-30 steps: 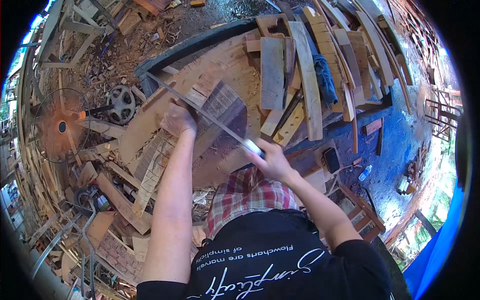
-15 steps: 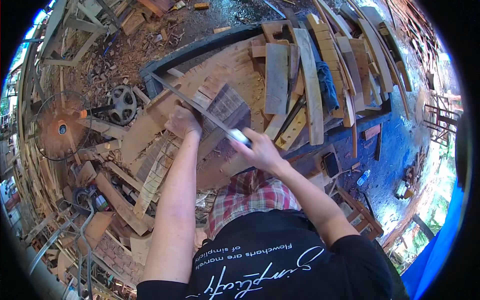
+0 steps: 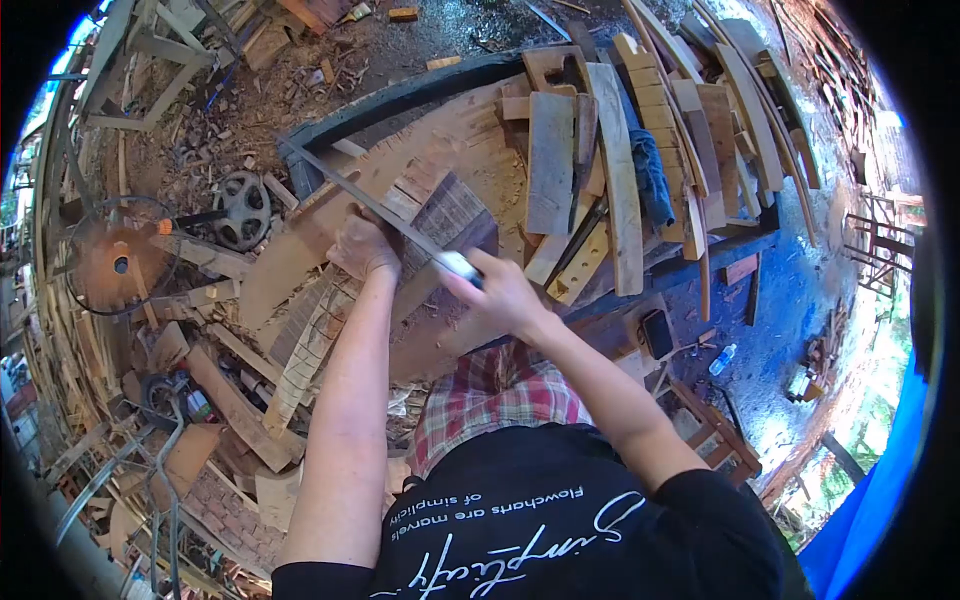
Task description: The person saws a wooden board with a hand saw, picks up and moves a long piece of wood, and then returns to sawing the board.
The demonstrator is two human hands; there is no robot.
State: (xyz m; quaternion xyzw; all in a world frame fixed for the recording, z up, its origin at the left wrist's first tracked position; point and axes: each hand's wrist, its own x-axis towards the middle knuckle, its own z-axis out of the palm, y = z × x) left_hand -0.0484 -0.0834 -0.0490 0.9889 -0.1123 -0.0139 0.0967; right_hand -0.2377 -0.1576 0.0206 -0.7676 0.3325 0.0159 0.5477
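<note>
Right hand [image 3: 502, 292] moved nearer left hand [image 3: 362, 250], forearms [image 3: 355, 375] converging

Woodworking shop, piled boards [image 3: 618, 180], sawdust-covered worktable [image 3: 465, 130], scattered offcuts [image 3: 404, 14]

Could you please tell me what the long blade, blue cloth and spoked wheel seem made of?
The long blade looks like metal with a dull grey finish, being thin and straight. The blue cloth seems soft fabric, perhaps denim, given its creases. The spoked wheel may be cast metal, matt grey, judging by its thick spokes.
</note>
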